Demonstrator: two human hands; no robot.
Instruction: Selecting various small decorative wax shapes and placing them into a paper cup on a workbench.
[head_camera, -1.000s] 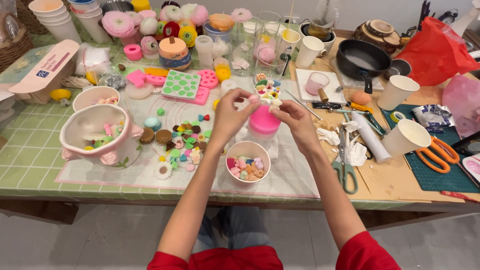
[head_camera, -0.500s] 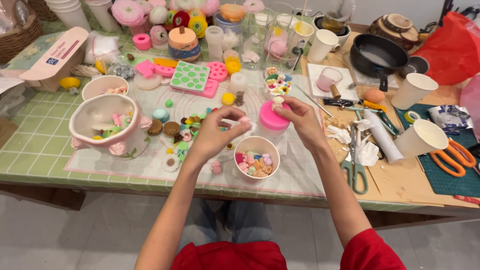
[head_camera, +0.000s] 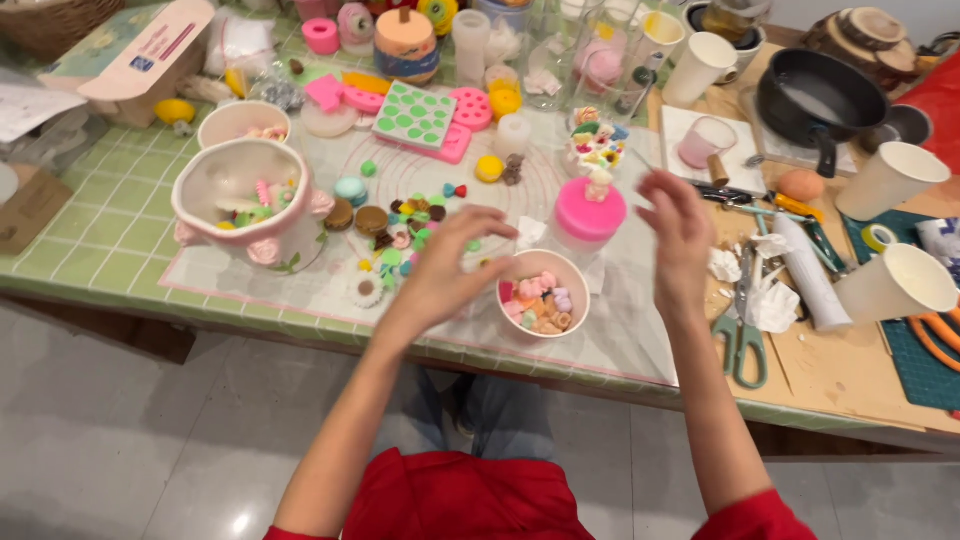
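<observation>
My left hand (head_camera: 447, 268) hovers low over the mat, fingers loosely apart and pointing at a small white bowl (head_camera: 520, 272) of pastel pieces; nothing shows in it. To the right, my right hand (head_camera: 676, 232) is raised with fingers spread and empty, slightly blurred. Between the two hands stands a jar with a pink lid (head_camera: 590, 214), and a small pale figure (head_camera: 598, 184) sits on the lid. Many tiny colourful pieces (head_camera: 400, 236) lie scattered on the clear mat just left of my left hand.
A pink-and-white pot (head_camera: 250, 205) with pieces inside stands at the left. Green-dotted (head_camera: 420, 115) and pink moulds (head_camera: 470, 108) lie behind. Green scissors (head_camera: 740, 338), a white tube (head_camera: 808, 272), paper cups (head_camera: 893, 284) and a black pan (head_camera: 815, 95) crowd the right. The table's front edge runs just below the bowl.
Both hands have come away from the pink-lidded jar. The left dropped toward the bowl, the right pulled back to the right with fingers spread. The camera has moved closer.
</observation>
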